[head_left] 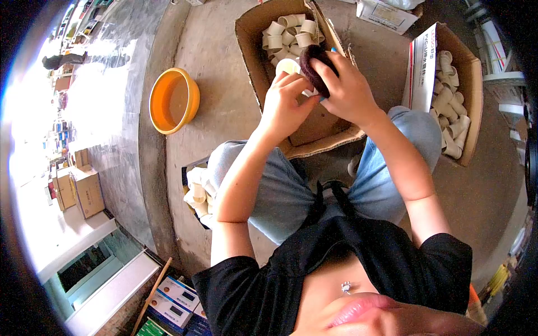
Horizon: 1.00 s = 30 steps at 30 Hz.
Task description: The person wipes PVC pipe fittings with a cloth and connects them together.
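Over an open cardboard box (pixel 319 148), my left hand (pixel 288 103) has its fingers wrapped around a white pipe fitting (pixel 288 67). My right hand (pixel 350 89) grips a dark brown fuzzy pad (pixel 315 70) close against the same fitting, near my left fingertips. A bit of blue shows at the right fingers. Behind my hands, several cream pipe fittings (pixel 288 33) lie piled in the far part of the box. The exact contact between pad and fitting is partly hidden by my fingers.
A yellow basin (pixel 191 101) stands on the floor at the left. At the right is a carton (pixel 473 106) of fittings. More white fittings (pixel 197 187) lie beside my knee at the left. Boxes (pixel 87 190) and a wooden stick (pixel 152 294) are farther left.
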Tool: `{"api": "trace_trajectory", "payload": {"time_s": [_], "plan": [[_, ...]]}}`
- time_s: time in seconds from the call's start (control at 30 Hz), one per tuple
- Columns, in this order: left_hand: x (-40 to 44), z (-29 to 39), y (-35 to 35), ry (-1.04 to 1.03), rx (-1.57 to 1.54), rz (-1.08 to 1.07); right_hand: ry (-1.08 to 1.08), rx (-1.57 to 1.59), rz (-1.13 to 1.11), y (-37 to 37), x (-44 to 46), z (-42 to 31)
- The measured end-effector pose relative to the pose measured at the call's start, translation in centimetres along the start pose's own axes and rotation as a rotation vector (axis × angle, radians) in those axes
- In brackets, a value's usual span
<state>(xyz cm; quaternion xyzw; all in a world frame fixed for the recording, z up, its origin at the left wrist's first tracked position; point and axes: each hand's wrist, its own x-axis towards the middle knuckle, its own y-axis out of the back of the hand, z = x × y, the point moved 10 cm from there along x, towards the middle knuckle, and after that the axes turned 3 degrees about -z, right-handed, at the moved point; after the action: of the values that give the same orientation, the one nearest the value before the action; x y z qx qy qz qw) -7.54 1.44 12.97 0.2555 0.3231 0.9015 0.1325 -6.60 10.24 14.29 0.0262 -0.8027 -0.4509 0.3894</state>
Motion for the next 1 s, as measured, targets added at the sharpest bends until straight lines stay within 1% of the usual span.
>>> {"api": "trace_trajectory", "payload": {"time_s": [0.07, 0.1, 0.2, 0.23, 0.33, 0.37, 0.47, 0.5, 0.53, 0.6, 0.63, 0.7, 0.73, 0.8, 0.83, 0.87, 0.93, 1.0], "plan": [[-0.3, -0.2, -0.5, -0.016, 0.027, -0.025, -0.063, 0.067, -0.066, -0.6, -0.1, 0.3], [-0.2, 0.6, -0.1, -0.074, 0.042, -0.011, -0.100, 0.101, -0.108, -1.0, -0.2, 0.6], [-0.3, 1.7, -0.2, -0.203, 0.072, -0.072, -0.181, 0.243, -0.205, -1.8, -0.4, 1.6], [-0.8, 2.0, -0.3, -0.289, 0.108, -0.074, -0.202, 0.298, -0.231, -2.0, -0.4, 1.8], [-1.8, 4.1, -0.2, -0.465, 0.241, -0.104, -0.178, 0.381, -0.298, -2.5, -0.6, 2.0], [-2.6, 4.3, -0.5, -0.550, 0.327, -0.105, -0.164, 0.419, -0.324, -2.7, -0.6, 2.0], [-3.5, 5.5, -1.2, -0.668, 0.510, -0.177, -0.133, 0.513, -0.387, -2.9, -0.5, 2.1], [-3.7, 5.6, -1.1, -0.701, 0.543, -0.156, -0.127, 0.535, -0.396, -3.0, -0.5, 2.1], [-3.7, 5.4, -1.0, -0.685, 0.551, -0.142, -0.120, 0.557, -0.406, -3.0, -0.5, 2.1], [-3.5, 5.2, -0.7, -0.651, 0.572, -0.111, -0.138, 0.554, -0.338, -2.4, 0.0, 2.3], [-2.8, 4.4, -0.2, -0.551, 0.541, -0.101, -0.148, 0.553, -0.304, -2.2, 0.1, 2.4], [-1.4, 3.0, 0.6, -0.356, 0.476, -0.080, -0.181, 0.421, -0.214, -1.8, 0.1, 2.9], [-0.9, 2.5, 1.3, -0.264, 0.343, -0.055, -0.199, 0.355, -0.169, -1.5, 0.1, 3.1], [-0.1, 1.3, 2.0, -0.081, 0.079, -0.007, -0.213, 0.324, -0.145, -1.3, 0.1, 3.0], [0.1, 1.3, 1.8, -0.060, 0.017, 0.014, -0.214, 0.317, -0.137, -1.4, 0.0, 3.0], [0.1, 0.7, 0.8, -0.029, 0.020, -0.041, -0.217, 0.310, -0.129, -1.5, -0.1, 2.8], [-0.1, -0.7, -1.2, 0.040, 0.022, -0.146, -0.229, 0.307, -0.187, -2.3, -0.5, 2.6], [-0.3, -1.1, -1.2, 0.083, -0.093, -0.119, -0.225, 0.350, -0.218, -2.7, -0.6, 2.5]]}}
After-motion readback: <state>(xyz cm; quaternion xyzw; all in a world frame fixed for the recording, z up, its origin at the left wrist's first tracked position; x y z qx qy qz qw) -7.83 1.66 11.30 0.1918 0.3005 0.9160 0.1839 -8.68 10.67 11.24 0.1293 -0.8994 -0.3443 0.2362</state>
